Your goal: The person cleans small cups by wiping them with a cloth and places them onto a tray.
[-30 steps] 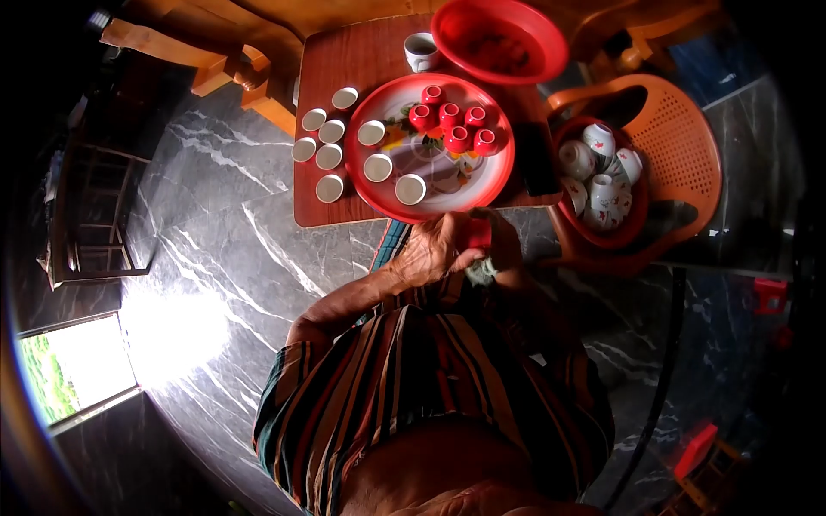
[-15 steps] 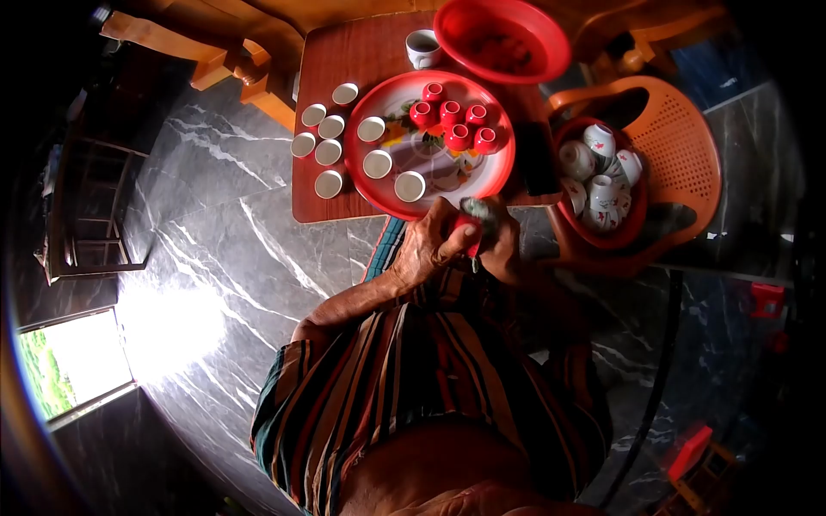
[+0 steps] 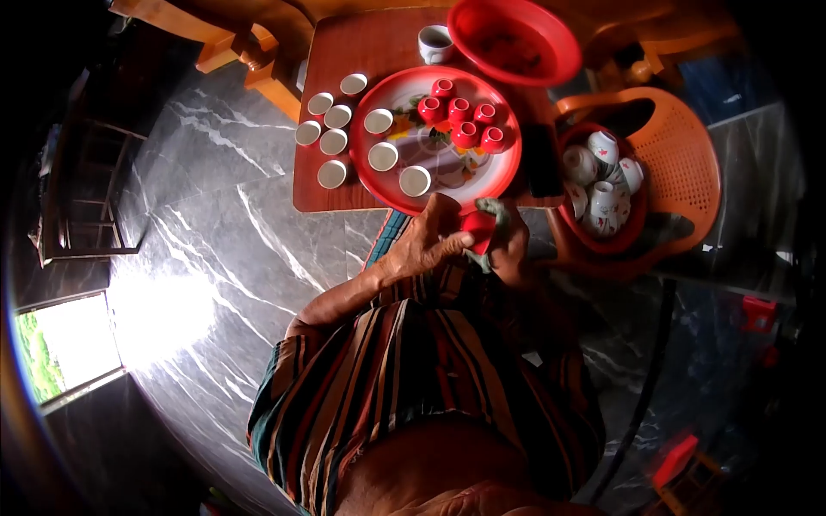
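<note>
In front of the tray's near rim, my left hand (image 3: 422, 242) grips a small red cup (image 3: 478, 230), its thumb against the cup's side. My right hand (image 3: 511, 249), partly in shadow, holds a greyish-green cloth (image 3: 492, 209) against the same cup. Just beyond my hands lies a round red-rimmed tray (image 3: 362, 153). Several red cups (image 3: 465, 133) rest upside down on its right part, and three upright cups with white insides (image 3: 415, 181) stand on its left part. More upright cups (image 3: 334, 141) are grouped left of the tray on the wooden table (image 3: 366, 41).
A white mug (image 3: 435, 46) and a large red basin (image 3: 538, 43) are at the table's far side. Beside the tray lies a dark flat object (image 3: 540, 161). To the right, an orange chair (image 3: 686, 146) holds a red bowl (image 3: 639, 219) of white patterned crockery.
Both hands still hold the red cup; its angle has changed, and the cloth now wraps round its right side. The view has shifted slightly.
</note>
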Action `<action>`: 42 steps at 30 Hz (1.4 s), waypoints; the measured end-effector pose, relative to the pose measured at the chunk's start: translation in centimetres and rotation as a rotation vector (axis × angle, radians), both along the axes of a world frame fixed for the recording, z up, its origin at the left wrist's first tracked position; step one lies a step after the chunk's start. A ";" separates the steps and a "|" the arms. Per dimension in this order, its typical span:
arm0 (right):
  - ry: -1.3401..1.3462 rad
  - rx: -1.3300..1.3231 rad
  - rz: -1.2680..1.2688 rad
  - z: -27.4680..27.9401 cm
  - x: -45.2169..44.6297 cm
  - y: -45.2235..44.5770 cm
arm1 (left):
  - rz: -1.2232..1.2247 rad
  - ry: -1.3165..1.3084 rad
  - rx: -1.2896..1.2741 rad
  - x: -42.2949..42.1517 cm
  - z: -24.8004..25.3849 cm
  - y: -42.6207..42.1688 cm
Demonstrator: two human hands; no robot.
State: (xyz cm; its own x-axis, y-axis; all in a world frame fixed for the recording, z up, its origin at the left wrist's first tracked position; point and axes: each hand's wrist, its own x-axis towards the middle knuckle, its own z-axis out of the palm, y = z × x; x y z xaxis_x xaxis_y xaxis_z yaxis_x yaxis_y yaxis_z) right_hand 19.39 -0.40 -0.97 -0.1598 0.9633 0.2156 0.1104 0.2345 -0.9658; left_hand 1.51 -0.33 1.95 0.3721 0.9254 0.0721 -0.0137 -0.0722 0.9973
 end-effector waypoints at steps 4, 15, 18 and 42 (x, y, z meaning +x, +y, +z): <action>-0.595 0.284 -0.004 3.0 0.1 -0.1 | -0.143 -0.032 -0.253 -0.1 -0.1 -0.3; -0.197 0.201 -0.103 0.9 -2.6 0.9 | 0.224 0.512 0.558 -0.5 -0.3 0.4; -0.069 -0.074 0.102 -3.6 -1.9 0.8 | 0.233 0.634 0.875 -1.2 0.1 1.6; -0.405 0.582 0.104 1.9 -1.0 1.1 | 0.051 0.121 -0.076 -0.6 -0.5 -0.6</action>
State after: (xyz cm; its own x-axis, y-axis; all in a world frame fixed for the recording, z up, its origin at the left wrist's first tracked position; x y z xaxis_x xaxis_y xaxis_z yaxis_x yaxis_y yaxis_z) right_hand 18.37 0.71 0.95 -0.4205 0.6855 0.5944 0.3830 0.7280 -0.5686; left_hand 0.95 -0.93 1.40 0.3261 0.9445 -0.0408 0.1084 0.0056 0.9941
